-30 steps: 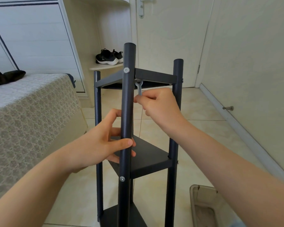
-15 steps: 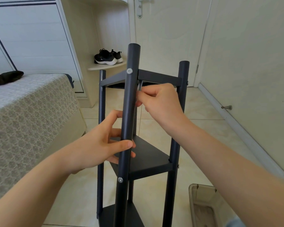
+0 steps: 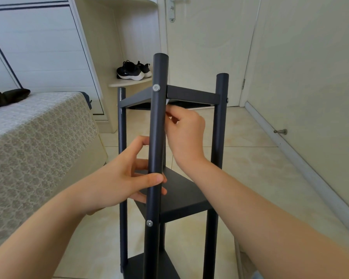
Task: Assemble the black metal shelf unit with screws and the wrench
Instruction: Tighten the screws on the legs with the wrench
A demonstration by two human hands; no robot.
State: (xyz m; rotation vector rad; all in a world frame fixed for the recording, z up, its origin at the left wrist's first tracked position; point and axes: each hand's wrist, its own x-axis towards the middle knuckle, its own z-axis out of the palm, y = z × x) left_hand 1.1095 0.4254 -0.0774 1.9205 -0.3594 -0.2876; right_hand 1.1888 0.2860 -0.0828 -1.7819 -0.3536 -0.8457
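The black metal shelf unit (image 3: pixel 158 121) stands mid-frame on the floor (image 3: pixel 250 168), three shelves (image 3: pixel 181 198) fitted. It is gripped by the left hand (image 3: pixel 125 178); higher, the half-hidden wrench (image 3: pixel 167 101) is pinched by the right hand (image 3: pixel 186 131), so tightening seems unfinished.

Shelf unit (image 3: pixel 157 127) of matt black metal, screws (image 3: pixel 156 88) bright steel (floor tiles (image 3: pixel 250 168) glossy).

Hemmed in: the bed (image 3: pixel 38 148) crowds us on the left, the wall (image 3: pixel 310 77) on the right. The front post (image 3: pixel 159 127) bars the middle; the open gap to its right lets our right hand (image 3: pixel 186 131) reach under the top shelf (image 3: pixel 191 95).
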